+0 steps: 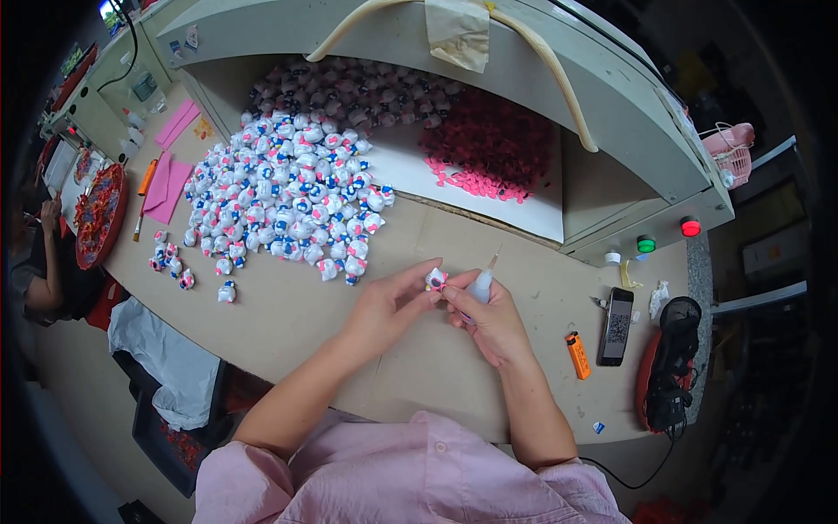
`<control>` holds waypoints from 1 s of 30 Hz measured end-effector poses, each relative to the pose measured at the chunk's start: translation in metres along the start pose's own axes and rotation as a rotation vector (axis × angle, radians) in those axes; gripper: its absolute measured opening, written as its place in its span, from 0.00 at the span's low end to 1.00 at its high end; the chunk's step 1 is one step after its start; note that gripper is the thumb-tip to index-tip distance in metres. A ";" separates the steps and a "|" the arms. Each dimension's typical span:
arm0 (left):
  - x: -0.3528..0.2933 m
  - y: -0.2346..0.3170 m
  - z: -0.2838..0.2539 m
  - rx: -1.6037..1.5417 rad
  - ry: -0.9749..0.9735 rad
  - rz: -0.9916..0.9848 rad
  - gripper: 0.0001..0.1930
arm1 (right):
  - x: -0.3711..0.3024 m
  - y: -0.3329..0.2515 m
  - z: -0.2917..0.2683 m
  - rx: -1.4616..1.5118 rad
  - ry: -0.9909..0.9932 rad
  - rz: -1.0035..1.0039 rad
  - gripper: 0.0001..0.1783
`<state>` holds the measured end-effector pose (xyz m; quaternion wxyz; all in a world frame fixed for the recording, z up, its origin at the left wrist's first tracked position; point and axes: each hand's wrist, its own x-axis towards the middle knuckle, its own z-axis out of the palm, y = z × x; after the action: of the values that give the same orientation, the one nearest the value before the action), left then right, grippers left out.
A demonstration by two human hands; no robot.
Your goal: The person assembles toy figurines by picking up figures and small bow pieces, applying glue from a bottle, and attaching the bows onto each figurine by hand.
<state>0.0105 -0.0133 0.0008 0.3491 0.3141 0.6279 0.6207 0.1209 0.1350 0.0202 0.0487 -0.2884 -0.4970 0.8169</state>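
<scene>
While the grip of your left hand point(384, 307) is clamped on a small white figurine point(436, 279), your right hand point(491, 316) is wrapped round a needle-tipped squeeze bottle point(479, 286), fingertips close against the figurine. Beyond, a figurine heap point(284, 188) crowds the tabletop point(262, 325); pink pieces point(480, 179) lie right of it. A smartphone point(616, 328) displays a square code near an orange lighter point(577, 355).
</scene>
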 end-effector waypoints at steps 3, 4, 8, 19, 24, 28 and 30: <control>-0.001 0.001 -0.002 0.152 0.010 -0.009 0.23 | 0.001 0.002 0.000 -0.018 0.003 -0.044 0.06; 0.000 -0.006 -0.002 0.115 0.038 0.009 0.23 | 0.001 0.001 0.001 -0.037 0.001 -0.044 0.07; 0.000 -0.005 -0.002 0.128 0.059 0.048 0.22 | 0.002 0.002 0.002 -0.015 0.017 -0.077 0.10; 0.000 0.016 0.001 -0.331 -0.071 -0.019 0.16 | -0.003 0.002 0.008 -0.044 -0.074 -0.154 0.14; -0.001 0.010 0.001 -0.365 -0.111 0.004 0.17 | -0.002 0.009 0.009 0.030 -0.071 -0.188 0.14; -0.004 0.010 0.003 -0.421 -0.112 0.022 0.16 | -0.004 0.008 0.015 0.086 -0.072 -0.253 0.14; -0.006 0.009 0.001 -0.424 -0.095 0.025 0.17 | -0.003 0.010 0.019 0.098 -0.089 -0.276 0.14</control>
<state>0.0147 -0.0177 0.0099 0.4288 0.2701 0.4621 0.7278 0.1158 0.1145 0.0198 0.1523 -0.1782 -0.4932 0.8378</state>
